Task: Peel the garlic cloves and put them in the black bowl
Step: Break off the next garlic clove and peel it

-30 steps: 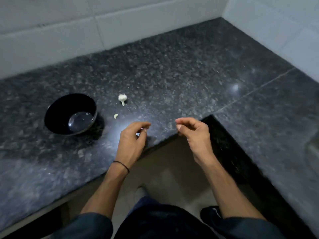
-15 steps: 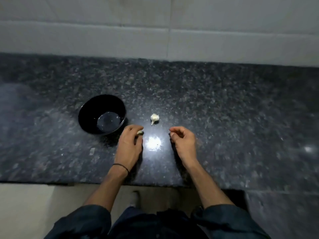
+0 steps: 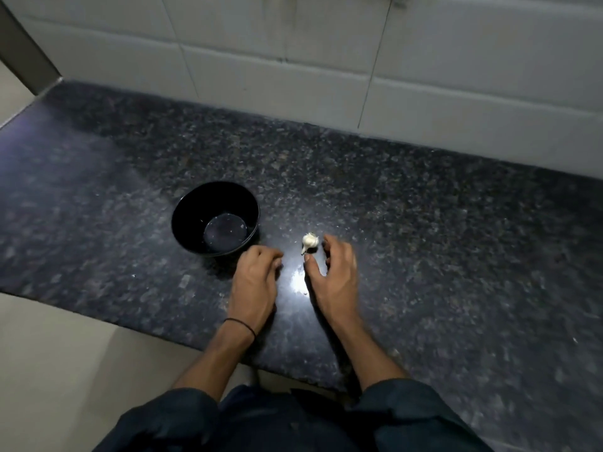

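The right hand (image 3: pixel 337 282) is hovering its spread, empty fingers (image 3: pixel 328 246) beside the garlic (image 3: pixel 309 241) lying on the desk (image 3: pixel 424 223) just beyond them, light and papery, probably best pinched across its plump body, while the left hand (image 3: pixel 256 282) is curling beside the black bowl (image 3: pixel 195 207), its hold impossible to tell.

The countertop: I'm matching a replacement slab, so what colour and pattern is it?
Black countertop, speckled with grey flecks; the head view shows it best.
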